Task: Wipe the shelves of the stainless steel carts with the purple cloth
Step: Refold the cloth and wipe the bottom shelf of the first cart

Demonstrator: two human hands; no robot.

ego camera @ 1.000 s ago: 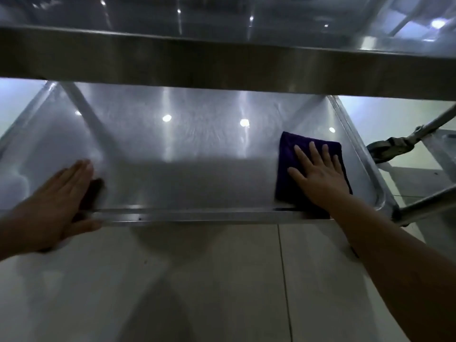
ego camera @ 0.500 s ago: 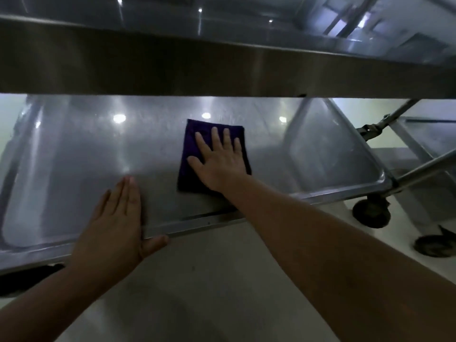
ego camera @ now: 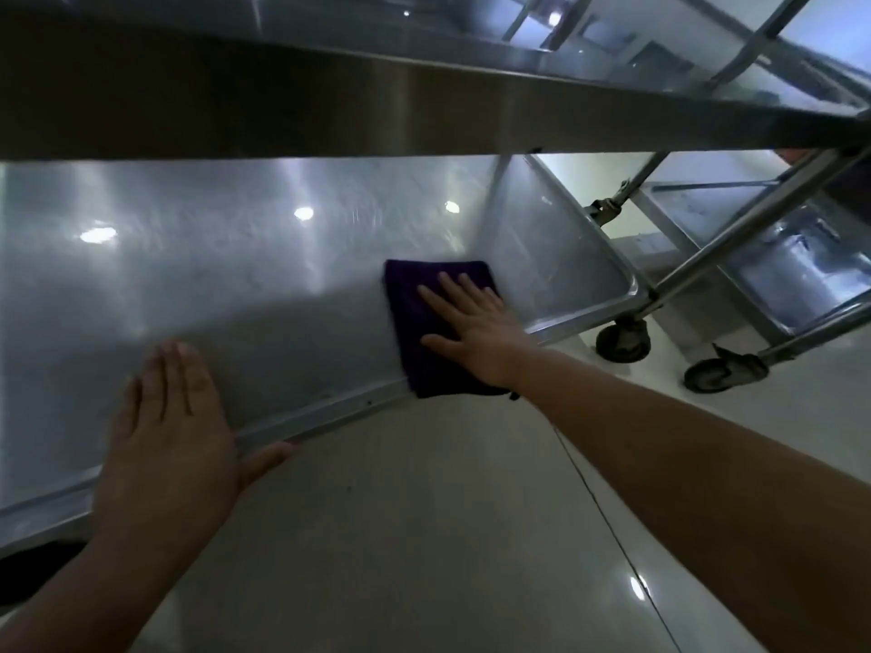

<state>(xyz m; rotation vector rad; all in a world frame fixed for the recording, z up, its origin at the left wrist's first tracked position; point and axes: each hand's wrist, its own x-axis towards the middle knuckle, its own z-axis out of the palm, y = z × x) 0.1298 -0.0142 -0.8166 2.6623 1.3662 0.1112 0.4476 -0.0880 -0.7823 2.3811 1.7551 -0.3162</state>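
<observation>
Dim, soft-focus scene: ceiling lights glare as bright spots on the steel shelf [ego camera: 235,275]; wide-angle bending at edges.

Glossy steel shelf [ego camera: 245,294], nappy purple cloth [ego camera: 414,332]

Head view, downward onto shelf [ego camera: 245,294]

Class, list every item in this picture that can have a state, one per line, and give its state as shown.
purple cloth: folded, lying flat on the lower shelf, its near edge over the front rim.
right hand: fingers straight, pressing the cloth.
left hand: flat, resting on the shelf's front rim.
lower shelf: bare steel, reflecting ceiling lights.
upper shelf: overhead, its front edge in shadow.
second cart: standing to the right on castors.
</observation>
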